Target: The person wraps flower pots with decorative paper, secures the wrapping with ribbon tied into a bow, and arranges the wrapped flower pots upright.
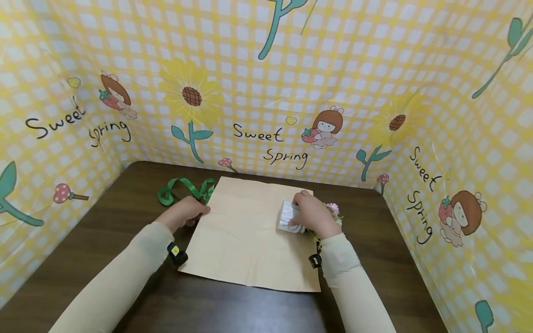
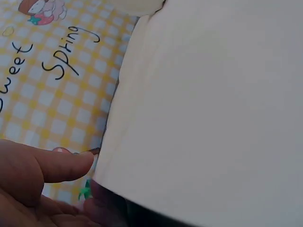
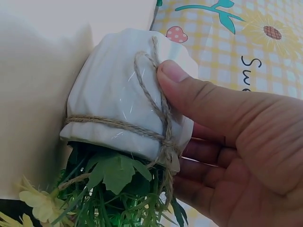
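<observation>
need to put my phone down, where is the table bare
The table is bare between the right arm and side cloth, left of the left arm, and nearside of the brown paper. Crowded: the paper's left edge, with left hand and green ribbon; its right, with right hand and flowerpot.

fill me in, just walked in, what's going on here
A person's right hand holds a white pot, tied with string, tipped over on its side above the right part of a brown paper sheet. The flowers in it point right, past the paper's edge. The left hand is at the sheet's left edge, fingers under it. The paper is open and not wrapped around the pot. A green ribbon lies loose on the table.
</observation>
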`<state>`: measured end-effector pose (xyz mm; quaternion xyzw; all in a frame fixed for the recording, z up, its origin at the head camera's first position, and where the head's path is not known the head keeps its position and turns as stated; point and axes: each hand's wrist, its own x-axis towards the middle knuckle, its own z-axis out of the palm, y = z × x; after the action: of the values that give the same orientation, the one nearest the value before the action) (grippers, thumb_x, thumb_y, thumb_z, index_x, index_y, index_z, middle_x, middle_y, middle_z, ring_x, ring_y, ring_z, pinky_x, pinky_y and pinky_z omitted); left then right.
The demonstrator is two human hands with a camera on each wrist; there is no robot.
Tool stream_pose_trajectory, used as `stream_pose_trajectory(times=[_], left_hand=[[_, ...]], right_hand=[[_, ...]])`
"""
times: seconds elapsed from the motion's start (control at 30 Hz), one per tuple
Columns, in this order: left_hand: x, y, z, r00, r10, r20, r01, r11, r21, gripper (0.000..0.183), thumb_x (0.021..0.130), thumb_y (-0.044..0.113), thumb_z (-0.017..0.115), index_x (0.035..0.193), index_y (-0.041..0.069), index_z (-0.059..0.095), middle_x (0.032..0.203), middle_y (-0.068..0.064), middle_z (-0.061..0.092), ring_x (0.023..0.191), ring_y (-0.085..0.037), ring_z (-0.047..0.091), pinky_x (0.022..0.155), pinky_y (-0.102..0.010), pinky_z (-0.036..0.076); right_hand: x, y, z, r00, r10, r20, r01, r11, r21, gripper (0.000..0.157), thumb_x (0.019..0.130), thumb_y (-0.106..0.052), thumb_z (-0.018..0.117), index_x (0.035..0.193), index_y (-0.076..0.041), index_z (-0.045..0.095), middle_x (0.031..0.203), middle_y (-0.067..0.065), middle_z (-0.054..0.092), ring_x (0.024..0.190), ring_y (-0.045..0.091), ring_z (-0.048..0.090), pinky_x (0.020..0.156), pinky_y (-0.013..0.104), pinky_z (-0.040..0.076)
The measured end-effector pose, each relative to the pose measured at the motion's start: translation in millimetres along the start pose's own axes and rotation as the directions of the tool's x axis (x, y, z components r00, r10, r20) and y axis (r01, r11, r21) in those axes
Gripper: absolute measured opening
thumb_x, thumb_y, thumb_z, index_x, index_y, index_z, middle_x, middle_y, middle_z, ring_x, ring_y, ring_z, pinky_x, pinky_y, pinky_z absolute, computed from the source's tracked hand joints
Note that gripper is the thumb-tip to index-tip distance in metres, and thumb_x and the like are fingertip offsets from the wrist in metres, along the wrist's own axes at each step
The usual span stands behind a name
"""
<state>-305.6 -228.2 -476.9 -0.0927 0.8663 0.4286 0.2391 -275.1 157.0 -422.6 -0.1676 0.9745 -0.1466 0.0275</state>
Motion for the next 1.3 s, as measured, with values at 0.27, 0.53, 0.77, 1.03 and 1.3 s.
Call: stream_pose_trajectory(times=[0.27,0.53,0.77,1.03,1.3], left_hand=[[-14.7,-5.2,-3.0,0.998,0.052,0.044,-0.046,0.993,-0.113,0.024,0.100,0.022,0.062,0.080,0.009,0.060,0.071,-0.003,0.056,0.064,-0.017,0.050,0.061,-0.029,0.046],[-29.2,-12.8,-9.5,0.972,0.110,0.209,-0.026,0.929,-0.370,0.018,0.105,0.018,0.053,0.097,0.006,0.064,0.081,-0.001,0.062,0.073,-0.014,0.057,0.066,-0.025,0.050],[-42.4,-8.9,-7.5,0.984,0.126,0.127,-0.076,0.937,-0.342,0.025,0.105,0.013,0.051,0.109,-0.008,0.063,0.080,-0.005,0.067,0.070,-0.015,0.063,0.067,-0.029,0.056],[-71.3,32.1,-17.8,0.961,0.268,0.063,-0.231,0.911,-0.340,0.016,0.106,0.016,0.049,0.103,0.001,0.052,0.089,-0.005,0.057,0.077,-0.016,0.060,0.071,-0.031,0.057],[-94.4,63.4,-14.9,0.920,0.390,0.035,-0.370,0.895,-0.249,0.017,0.105,0.015,0.051,0.100,-0.002,0.048,0.095,-0.013,0.063,0.080,-0.020,0.064,0.069,-0.033,0.056]], right_hand=[[-0.1,0.1,-3.9,0.999,-0.024,0.035,0.024,1.000,-0.007,0.046,0.082,-0.021,0.088,0.119,-0.004,0.066,0.114,0.008,0.061,0.094,0.021,0.061,0.088,0.040,0.053],[-3.5,-2.0,-6.9,0.998,-0.056,0.032,0.055,0.998,0.027,0.043,0.081,-0.015,0.088,0.118,-0.006,0.069,0.115,0.006,0.062,0.099,0.022,0.061,0.093,0.040,0.052],[-4.7,-4.1,-2.2,0.995,-0.095,0.019,0.094,0.995,0.034,0.045,0.079,-0.018,0.090,0.117,-0.005,0.069,0.114,0.005,0.063,0.097,0.020,0.063,0.092,0.039,0.053],[-3.7,-14.2,4.9,0.994,-0.110,0.002,0.109,0.993,0.035,0.046,0.077,-0.017,0.092,0.116,-0.007,0.070,0.113,0.004,0.063,0.095,0.019,0.063,0.091,0.037,0.053],[-4.0,-26.4,5.3,0.992,-0.120,0.022,0.120,0.993,0.022,0.047,0.079,-0.019,0.090,0.119,-0.006,0.069,0.116,0.005,0.063,0.098,0.020,0.064,0.091,0.038,0.053]])
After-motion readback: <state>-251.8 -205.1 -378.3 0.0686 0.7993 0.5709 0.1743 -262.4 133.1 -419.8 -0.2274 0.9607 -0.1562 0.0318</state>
